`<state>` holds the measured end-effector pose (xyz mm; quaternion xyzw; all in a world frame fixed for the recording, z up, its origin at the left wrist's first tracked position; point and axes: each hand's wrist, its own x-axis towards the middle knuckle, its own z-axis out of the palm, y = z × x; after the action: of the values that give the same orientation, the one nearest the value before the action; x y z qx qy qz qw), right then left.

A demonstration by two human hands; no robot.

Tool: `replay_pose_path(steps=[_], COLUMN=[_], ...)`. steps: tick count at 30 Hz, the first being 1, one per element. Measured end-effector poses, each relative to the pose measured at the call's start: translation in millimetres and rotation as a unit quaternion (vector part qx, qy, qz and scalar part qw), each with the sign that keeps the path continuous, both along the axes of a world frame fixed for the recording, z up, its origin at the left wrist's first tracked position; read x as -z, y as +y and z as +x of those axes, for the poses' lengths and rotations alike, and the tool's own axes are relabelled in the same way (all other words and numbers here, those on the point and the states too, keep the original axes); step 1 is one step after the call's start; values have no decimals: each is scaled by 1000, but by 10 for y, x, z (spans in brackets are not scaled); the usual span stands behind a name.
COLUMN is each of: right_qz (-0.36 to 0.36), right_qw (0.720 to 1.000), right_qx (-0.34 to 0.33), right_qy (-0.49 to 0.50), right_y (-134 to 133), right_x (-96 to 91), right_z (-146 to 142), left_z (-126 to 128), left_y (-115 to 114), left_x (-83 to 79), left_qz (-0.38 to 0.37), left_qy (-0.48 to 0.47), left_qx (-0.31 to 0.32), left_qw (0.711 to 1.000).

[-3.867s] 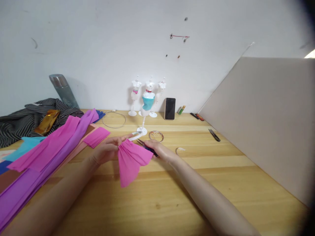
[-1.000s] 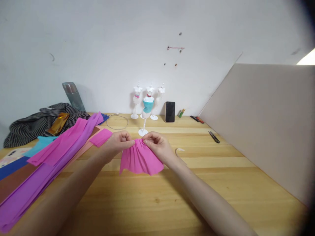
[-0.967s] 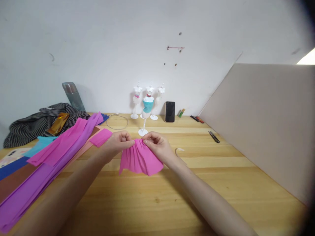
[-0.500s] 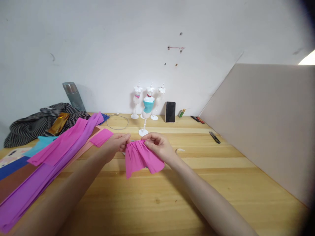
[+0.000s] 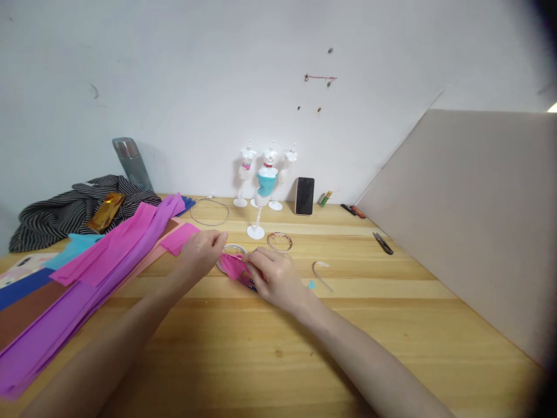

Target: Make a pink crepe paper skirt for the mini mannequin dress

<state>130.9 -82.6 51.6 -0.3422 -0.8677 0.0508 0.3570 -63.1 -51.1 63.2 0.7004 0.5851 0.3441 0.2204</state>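
Head view: right hand (image 5: pixel 278 277) pinches the pink piece (image 5: pixel 232 267), left hand (image 5: pixel 202 252) I can't tell; hard tugging could tear it!

Mannequins (image 5: pixel 267 183) on table (image 5: pixel 278 360); sheet (image 5: pixel 232 267) before them; phone (image 5: pixel 304 196) right of them; strips (image 5: pixel 113 244) left; snips (image 5: pixel 383 244) far right.

There goes the pink cloth (image 5: pixel 232 267): spread in folds between both hands a moment ago, now bunched small under the right hand (image 5: pixel 278 280), which has rolled knuckles-up and slid toward the near edge of the table (image 5: pixel 243 354). The left hand (image 5: pixel 200 254) has come off it, fingers curled, and out toward the back edge pops the copper-coloured ring (image 5: pixel 279 250), uncovered again.
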Motion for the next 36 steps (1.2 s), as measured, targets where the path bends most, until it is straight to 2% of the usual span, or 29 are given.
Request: replay_pose_path(steps=[2,4,7,9,11,15,21,25,29,32,36], right_qz=[-40,-110,-233,-294,-325,-319,-220,-245,-272,-324,-426], right_qw=[998,988,951,923,904,902,950,945,936,906,821], right_qx=[-10,-18,-46,-73,-84,-73,-63,-89,-95,-118,-98], right_qy=[47,110,197,238,264,280,210,196,203,248,368], right_y=[-10,2,49,81,100,90,43,20,17,81,235], right_x=[-34,-68,-77,-54,-23,3,-67,-74,-50,-26,50], right_z=[0,9,21,20,12,-2,34,49,42,77,175], left_z=[-14,-22,-5,24,58,107,82,24,0,-1,-7], left_y=[-16,-41,-103,-146,-174,-179,-168,-155,-142,-135,-109], left_x=[-47,-89,-112,-96,-66,-29,-60,-105,-144,-147,-123], left_qz=[42,55,0,-45,-72,-71,-43,-26,3,6,21], left_qy=[29,6,-19,-24,-45,-77,-83,-66,-57,-80,-136], left_qx=[10,79,174,195,206,210,202,225,209,200,155], left_qw=[999,995,985,979,975,972,975,972,976,977,978])
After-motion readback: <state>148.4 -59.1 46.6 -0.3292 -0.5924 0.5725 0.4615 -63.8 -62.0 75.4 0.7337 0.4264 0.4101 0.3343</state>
